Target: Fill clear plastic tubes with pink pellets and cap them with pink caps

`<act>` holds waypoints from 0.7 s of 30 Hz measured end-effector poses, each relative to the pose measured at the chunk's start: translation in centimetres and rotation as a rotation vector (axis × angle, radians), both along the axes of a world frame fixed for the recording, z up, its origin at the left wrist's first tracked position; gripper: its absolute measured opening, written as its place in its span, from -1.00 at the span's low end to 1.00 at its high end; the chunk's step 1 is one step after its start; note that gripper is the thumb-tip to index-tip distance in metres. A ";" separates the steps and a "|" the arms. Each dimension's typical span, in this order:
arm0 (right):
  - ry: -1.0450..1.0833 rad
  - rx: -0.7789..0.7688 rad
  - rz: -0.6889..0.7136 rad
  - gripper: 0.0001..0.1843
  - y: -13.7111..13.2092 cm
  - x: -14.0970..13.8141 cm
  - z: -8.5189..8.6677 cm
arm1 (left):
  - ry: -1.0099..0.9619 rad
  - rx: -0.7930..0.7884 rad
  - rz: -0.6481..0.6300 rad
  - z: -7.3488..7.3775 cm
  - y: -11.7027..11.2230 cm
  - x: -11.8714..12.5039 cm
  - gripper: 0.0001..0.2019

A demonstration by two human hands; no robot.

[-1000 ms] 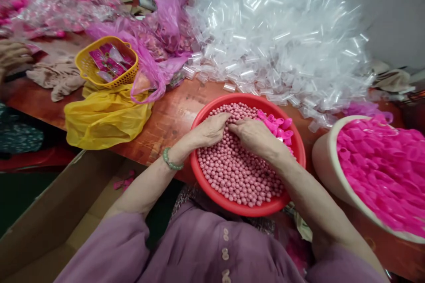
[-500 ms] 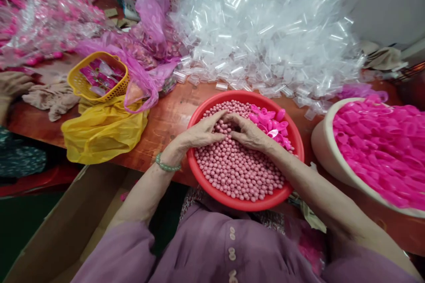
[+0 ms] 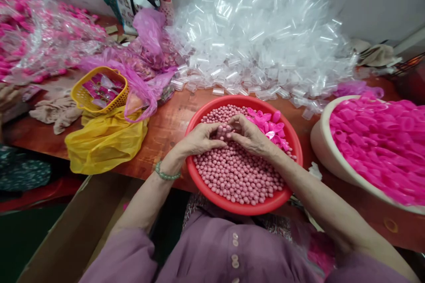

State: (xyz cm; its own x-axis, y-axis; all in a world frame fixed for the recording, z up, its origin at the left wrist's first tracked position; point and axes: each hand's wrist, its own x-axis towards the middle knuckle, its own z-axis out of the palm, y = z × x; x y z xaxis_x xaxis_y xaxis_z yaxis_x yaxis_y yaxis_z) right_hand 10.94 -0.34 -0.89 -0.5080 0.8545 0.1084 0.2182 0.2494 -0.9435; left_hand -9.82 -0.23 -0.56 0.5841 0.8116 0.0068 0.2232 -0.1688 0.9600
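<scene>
Over a red basin [image 3: 297, 159] of round pink beads [image 3: 239, 177], both of my hands meet around a small clear tube [image 3: 223, 131] with pink beads showing in it. My left hand [image 3: 201, 138] grips its left side between thumb and fingers. Curled in from the right, my right hand [image 3: 250, 137] has its fingertips and thumb at the tube's other end. What lies inside the right palm is hidden. Bright pink plastic caps [image 3: 265, 124] are heaped on the beads at the basin's back right.
Behind the basin rises a big pile of clear plastic tubes [image 3: 259, 40]. A white tub [image 3: 327, 141] of pink plastic pieces stands at right. Leftward are a yellow basket [image 3: 81, 101], a yellow plastic bag [image 3: 106, 146] and a cloth [image 3: 58, 112]. Another person's hand [image 3: 9, 99] shows at the far left edge.
My hands have come up slightly from the beads, and the bead-filled tube now shows between them. The other person's hand has shifted and is blurred. The view has tilted a little.
</scene>
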 end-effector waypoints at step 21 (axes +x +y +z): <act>-0.156 0.412 0.017 -0.59 0.5 1.1 1.5 | -0.100 0.013 0.049 -0.1 0.3 0.2 -0.75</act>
